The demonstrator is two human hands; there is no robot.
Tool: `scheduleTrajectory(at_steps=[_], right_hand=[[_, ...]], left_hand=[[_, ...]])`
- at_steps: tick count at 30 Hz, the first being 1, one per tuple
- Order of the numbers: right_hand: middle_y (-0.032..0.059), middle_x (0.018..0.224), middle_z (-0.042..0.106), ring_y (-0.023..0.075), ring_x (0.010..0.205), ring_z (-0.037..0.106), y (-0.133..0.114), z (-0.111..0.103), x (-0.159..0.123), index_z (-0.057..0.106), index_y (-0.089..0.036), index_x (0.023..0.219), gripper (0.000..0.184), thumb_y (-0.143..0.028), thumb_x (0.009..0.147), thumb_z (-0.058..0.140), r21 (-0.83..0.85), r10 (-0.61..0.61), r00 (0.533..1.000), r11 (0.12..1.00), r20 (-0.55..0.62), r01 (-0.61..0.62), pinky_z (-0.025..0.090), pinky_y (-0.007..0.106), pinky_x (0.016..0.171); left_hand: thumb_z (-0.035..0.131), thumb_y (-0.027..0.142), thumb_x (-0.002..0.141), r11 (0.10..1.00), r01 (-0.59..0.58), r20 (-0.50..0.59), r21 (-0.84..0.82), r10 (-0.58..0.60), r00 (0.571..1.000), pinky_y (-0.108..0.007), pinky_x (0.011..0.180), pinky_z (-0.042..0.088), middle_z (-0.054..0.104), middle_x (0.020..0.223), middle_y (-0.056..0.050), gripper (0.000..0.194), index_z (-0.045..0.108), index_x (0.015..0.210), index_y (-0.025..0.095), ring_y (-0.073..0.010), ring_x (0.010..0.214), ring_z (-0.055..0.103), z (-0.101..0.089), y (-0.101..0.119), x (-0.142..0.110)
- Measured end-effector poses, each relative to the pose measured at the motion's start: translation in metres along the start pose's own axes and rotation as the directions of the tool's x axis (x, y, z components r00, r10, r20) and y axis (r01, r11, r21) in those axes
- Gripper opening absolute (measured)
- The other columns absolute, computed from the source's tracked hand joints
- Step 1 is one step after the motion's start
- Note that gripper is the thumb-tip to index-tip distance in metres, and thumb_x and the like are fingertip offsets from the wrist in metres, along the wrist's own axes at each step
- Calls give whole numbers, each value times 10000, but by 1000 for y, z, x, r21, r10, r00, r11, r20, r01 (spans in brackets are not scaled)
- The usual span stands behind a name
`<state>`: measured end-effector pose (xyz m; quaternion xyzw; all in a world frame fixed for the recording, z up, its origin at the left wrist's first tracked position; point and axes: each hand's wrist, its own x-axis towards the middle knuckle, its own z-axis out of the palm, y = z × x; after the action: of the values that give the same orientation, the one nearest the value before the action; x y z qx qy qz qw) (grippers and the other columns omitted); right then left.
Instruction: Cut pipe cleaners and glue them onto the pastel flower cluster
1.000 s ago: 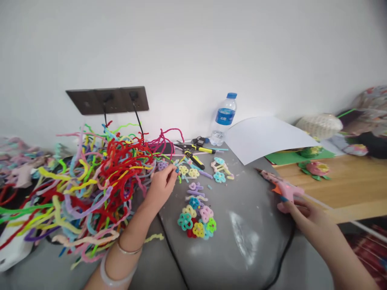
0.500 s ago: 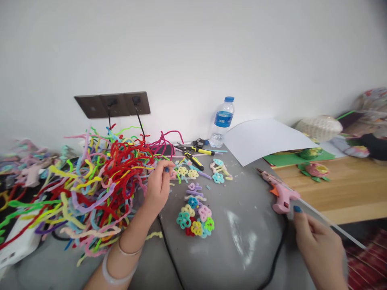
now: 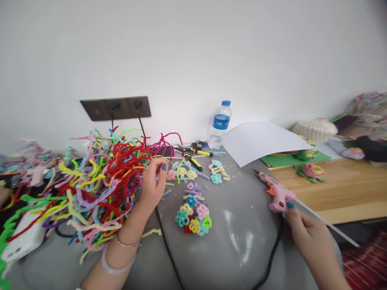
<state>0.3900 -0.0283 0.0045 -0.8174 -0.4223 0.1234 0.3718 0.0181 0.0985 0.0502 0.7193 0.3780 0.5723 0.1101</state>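
Note:
My left hand (image 3: 155, 179) hovers beside a big tangle of fuzzy pipe cleaners (image 3: 123, 161), thumb and fingers drawn together; whatever may be between them is too small to tell. My right hand (image 3: 311, 233) is at the handle of a pink hot glue gun (image 3: 279, 197), its thumb stretched out along the handle's edge and its other fingers partly hidden. The gun lies on the grey table with its nozzle pointing up-left. Between my hands sits a cluster of pipe-cleaner flowers (image 3: 195, 219). Behind it are loose yellow flowers (image 3: 191, 174) and blue ones (image 3: 216, 178).
Yellow-and-black pliers (image 3: 193, 161) lie near a water bottle (image 3: 220, 125). White paper (image 3: 260, 141) covers the back right, by a wooden board (image 3: 347, 185). Black cords (image 3: 273, 257) cross the table. A white power strip (image 3: 24, 237) sits left, under wall sockets (image 3: 115, 108).
My right hand has come slightly closer to the glue gun. My left hand has shifted a little, its fingers still together. The whole view has moved slightly.

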Motion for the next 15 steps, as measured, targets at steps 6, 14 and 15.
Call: scheduleTrajectory(at_steps=[6,14,15], right_hand=[[-11,506,269,176,481,324,0,0,-2,275,-296,488,419,-612,736,394,5,-14,1000,1000,-4,14,234,322,504],[-5,522,281,181,493,326,-7,-6,-5,302,-291,502,448,-627,773,423,23,-10,999,1000,45,9,255,331,509],[-4,523,283,180,493,327,-5,-6,-5,292,-291,505,448,-625,770,427,24,-7,999,1000,43,6,256,332,511]], left_hand=[[543,168,912,997,51,3,53,-51,999,-215,610,470,604,792,22,95,557,990,220,-118,642,563,0,-4,0],[529,213,881,985,111,48,128,-118,992,-227,599,463,591,743,33,63,535,943,227,-117,596,536,1,2,0],[525,220,879,982,118,62,145,-128,990,-228,593,456,587,733,36,53,530,931,229,-117,587,531,0,2,1]])
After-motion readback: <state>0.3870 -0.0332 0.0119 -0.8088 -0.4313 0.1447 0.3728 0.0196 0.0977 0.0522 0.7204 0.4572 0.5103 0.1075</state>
